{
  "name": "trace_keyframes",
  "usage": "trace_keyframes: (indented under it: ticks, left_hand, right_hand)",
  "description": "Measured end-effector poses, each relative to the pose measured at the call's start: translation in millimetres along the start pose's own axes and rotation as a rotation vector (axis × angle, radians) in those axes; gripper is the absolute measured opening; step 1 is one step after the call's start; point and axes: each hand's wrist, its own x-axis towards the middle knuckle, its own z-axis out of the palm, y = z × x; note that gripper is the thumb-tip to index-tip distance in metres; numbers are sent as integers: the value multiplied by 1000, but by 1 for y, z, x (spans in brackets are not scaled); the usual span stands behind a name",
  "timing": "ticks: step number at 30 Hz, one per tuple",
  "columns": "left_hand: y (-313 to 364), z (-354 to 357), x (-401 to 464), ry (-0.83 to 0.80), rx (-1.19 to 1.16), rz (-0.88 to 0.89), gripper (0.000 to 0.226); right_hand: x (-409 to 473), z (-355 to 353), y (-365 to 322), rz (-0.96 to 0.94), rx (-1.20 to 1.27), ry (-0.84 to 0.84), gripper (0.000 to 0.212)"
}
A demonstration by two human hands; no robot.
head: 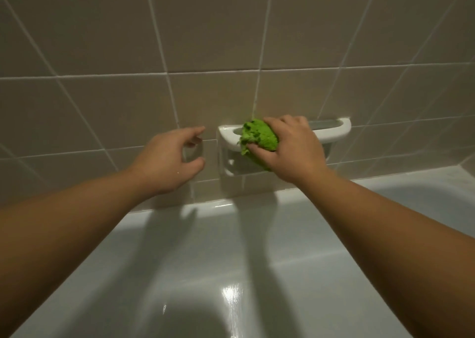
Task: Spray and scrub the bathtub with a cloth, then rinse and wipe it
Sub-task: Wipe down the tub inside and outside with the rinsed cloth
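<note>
Green cloth (259, 138), gripped by right hand (293, 147), presses soap dish (331, 132) rim; left hand (171, 157) relaxed.

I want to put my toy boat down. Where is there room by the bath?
Free: the tub rim between the two arms, under the tiled wall. Crowded: the white wall dish, where the right hand presses a green cloth. The left hand hovers beside it.

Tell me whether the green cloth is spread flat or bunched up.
Bunched up. The green cloth is a crumpled wad gripped by the right hand and pressed against the white wall-mounted soap dish.
</note>
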Motion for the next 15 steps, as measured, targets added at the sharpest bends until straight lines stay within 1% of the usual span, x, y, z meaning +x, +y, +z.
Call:
trace_keyframes:
  ticks: [2, 3, 5, 7, 9, 11, 13, 15]
  left_hand:
    - [-6, -4, 3, 34, -37, -3, 61]
    - [-8, -4, 4, 37, -41, -1, 58]
    - [-11, -2, 6, 23, -38, 12, 53]
    - [-13, 1, 6, 6, -21, 23, 51]
    - [-13, 2, 6, -3, -15, 22, 49]
    - [-15, 2, 5, -20, -32, -2, 44]
    - [-16, 2, 3, -39, -41, -13, 39]
    - [-16, 3, 1, -42, -70, -19, 37]
  right_hand:
    - [-3, 2, -10, 109, -15, 52, 65]
    - [-4, 7, -24, 131, -39, 64, 64]
    - [-5, 19, -57, 100, -106, 73, 62]
    - [-5, 27, -75, 67, -141, 84, 61]
    - [-4, 22, -68, 45, -144, 65, 61]
    - [-9, 18, -44, 60, -127, 56, 63]
    - [-26, 19, -23, 166, -47, 119, 65]
    - [-46, 23, -21, 355, 179, 265, 63]
